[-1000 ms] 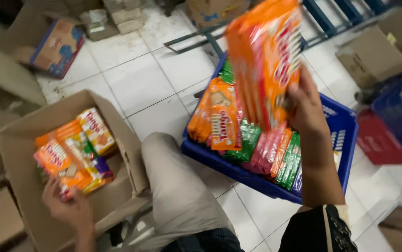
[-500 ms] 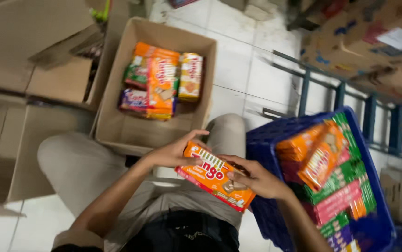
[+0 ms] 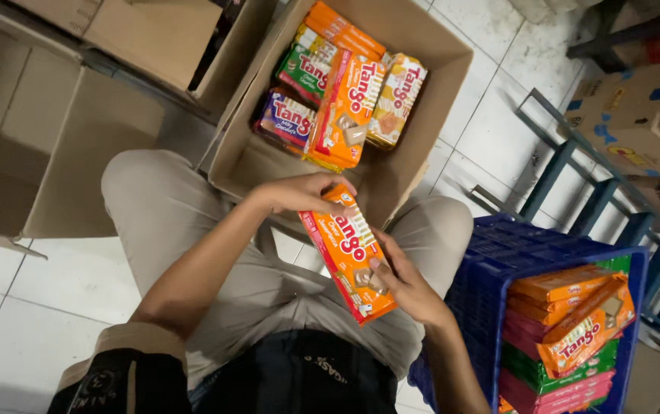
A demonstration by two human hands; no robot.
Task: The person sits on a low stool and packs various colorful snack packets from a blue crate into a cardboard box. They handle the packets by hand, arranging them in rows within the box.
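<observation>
**Orange wafer packet held over the lap, 2 hands**

Item 1: orange wafer packet [image 3: 349,257], long and flat, held slantwise above the person's lap between both hands, its upper end near the rim of the open carton.

Item 2: right hand [image 3: 406,287], at the packet's lower end, fingers [image 3: 382,270] closed over its face and edge, gripping it.

Item 3: left hand [image 3: 303,192], at the packet's upper end, fingers curled round the top corner, gripping it.

Item 4: blue plastic crate [image 3: 498,261], on the floor just beside the right knee, holding stacked packets in orange, pink and green; 1 orange packet [image 3: 587,337] lies tilted on top.

Item 5: open cardboard carton [image 3: 422,69], on the tiled floor beyond the knees, holding several packets: orange, green, purple and pale yellow, piled toward its far left side.

Item 6: flattened cardboard [image 3: 77,115], left of the carton.

Item 7: blue metal rack [image 3: 575,176], far right, carrying more cardboard boxes [image 3: 636,115].
</observation>
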